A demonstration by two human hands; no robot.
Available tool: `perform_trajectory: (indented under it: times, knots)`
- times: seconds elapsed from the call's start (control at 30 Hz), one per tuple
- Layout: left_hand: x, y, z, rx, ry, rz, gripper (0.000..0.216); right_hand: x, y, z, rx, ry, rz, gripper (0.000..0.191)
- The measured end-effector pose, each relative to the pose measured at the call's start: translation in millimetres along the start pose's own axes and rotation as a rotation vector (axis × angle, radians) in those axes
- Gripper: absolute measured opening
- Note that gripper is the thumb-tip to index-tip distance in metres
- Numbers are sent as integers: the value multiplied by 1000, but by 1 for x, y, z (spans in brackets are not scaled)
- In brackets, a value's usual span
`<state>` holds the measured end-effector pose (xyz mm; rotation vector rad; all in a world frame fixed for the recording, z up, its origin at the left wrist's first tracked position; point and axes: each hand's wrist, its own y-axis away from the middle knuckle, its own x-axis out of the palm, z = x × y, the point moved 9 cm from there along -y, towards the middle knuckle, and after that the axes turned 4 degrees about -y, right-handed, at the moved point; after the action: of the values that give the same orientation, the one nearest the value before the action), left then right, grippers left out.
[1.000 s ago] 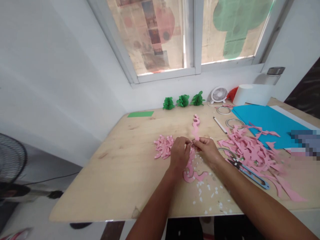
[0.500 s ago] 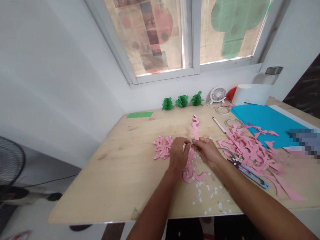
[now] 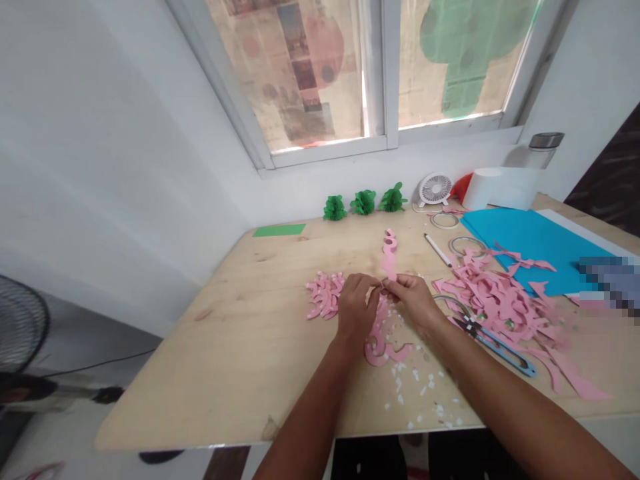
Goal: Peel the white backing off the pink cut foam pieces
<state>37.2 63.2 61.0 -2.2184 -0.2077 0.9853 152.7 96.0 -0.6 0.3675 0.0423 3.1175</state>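
My left hand (image 3: pixel 356 308) and my right hand (image 3: pixel 413 299) meet over the middle of the wooden table (image 3: pixel 250 347), fingertips pinched together on a long wavy pink paper strip (image 3: pixel 389 252) that runs away from me and also curls under my wrists. A pile of cut pink petals (image 3: pixel 324 295) lies just left of my left hand. Small white paper bits (image 3: pixel 417 390) are scattered in front of my right forearm.
A heap of pink scraps (image 3: pixel 505 303) and blue-handled scissors (image 3: pixel 500 347) lie to the right. Behind them are blue paper sheets (image 3: pixel 530 240), a white pen (image 3: pixel 438 250), tape rings (image 3: pixel 465 245), a small white fan (image 3: pixel 434 189), three green paper flowers (image 3: pixel 363 201) and a green sheet (image 3: pixel 279 230).
Both hands stay pinched together on the pink strip. The view has shifted very slightly; nothing else moved.
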Motion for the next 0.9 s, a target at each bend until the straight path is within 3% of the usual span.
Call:
perform_trajectory:
  times: [0.5, 0.9]
  knots:
    - [4, 1, 4, -21, 33, 38, 8, -4, -1, -1, 13, -33, -35, 25]
    - [-2, 2, 25, -192, 5, -35, 8, -5, -1, 0, -8, -57, -47, 33]
